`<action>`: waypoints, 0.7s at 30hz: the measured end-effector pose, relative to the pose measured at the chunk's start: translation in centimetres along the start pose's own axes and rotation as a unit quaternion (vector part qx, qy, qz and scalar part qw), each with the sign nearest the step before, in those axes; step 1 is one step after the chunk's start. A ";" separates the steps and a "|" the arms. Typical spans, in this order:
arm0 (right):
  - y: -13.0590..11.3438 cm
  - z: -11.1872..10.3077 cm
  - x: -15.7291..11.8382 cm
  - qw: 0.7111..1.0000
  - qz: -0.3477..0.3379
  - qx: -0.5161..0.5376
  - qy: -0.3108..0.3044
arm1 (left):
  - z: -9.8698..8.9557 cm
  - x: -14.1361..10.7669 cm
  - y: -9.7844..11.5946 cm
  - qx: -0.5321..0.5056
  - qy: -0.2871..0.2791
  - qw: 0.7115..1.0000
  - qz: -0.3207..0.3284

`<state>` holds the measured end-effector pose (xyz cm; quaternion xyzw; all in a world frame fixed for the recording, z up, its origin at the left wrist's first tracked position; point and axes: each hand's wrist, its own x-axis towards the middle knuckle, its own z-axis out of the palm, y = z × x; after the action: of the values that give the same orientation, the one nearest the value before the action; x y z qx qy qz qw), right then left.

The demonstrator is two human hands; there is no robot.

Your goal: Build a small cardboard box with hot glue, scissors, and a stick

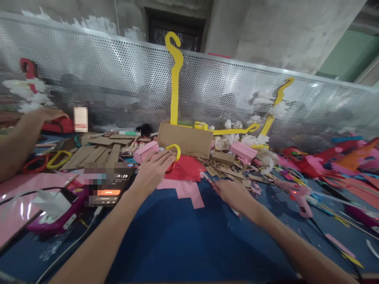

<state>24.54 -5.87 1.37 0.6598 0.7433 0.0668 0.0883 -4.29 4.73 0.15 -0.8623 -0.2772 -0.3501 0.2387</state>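
My left hand (156,169) lies palm down, its fingers reaching to a yellow curved handle (174,150) at the left edge of a red sheet (186,169). What its fingertips hold, if anything, is hidden. Pink paper (186,190) with a stepped edge lies just in front of the red sheet. To the right, my right hand (231,195) is closed around a thin pen-like tool (209,180), whose tip points toward the red sheet. Behind them stands a brown cardboard piece (185,141), with a tall yellow hooked strip (176,83) rising behind it.
A phone (117,185) and a purple device (56,209) lie at left. A pink glue gun (300,197) lies at right. Cardboard scraps (231,171) and pink boxes (243,152) are behind. Another person's hand (49,114) touches a red object at far left.
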 end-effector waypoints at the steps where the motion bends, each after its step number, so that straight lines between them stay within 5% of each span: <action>1: 1.2 -0.2 -0.2 1.000 0.019 -0.004 0.000 | 0.0 0.1 0.1 -0.002 -0.004 1.000 0.001; 4: 0.3 -0.7 -1.8 1.000 0.001 0.008 0.005 | 0.5 0.1 0.2 -0.013 -0.046 0.999 0.007; 8: -5.3 -0.1 -3.9 0.989 -0.141 0.051 -0.015 | 1.4 -0.2 0.4 -0.028 -0.102 0.994 0.023; 10: -5.9 0.5 -3.8 0.981 -0.185 0.055 -0.024 | 1.7 -0.3 0.5 -0.036 -0.121 0.991 0.032; 17: 4.1 1.1 0.0 1.000 0.004 0.021 -0.012 | 2.0 0.1 1.2 -0.084 -0.192 0.976 0.064; 21: 5.6 1.7 -0.5 0.999 0.028 0.025 -0.002 | 1.7 0.1 1.1 -0.104 -0.226 0.967 0.060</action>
<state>30.39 -5.70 0.96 0.6823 0.7260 0.0490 0.0709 -2.73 5.00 -1.12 -0.9540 -0.2340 -0.1586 0.0996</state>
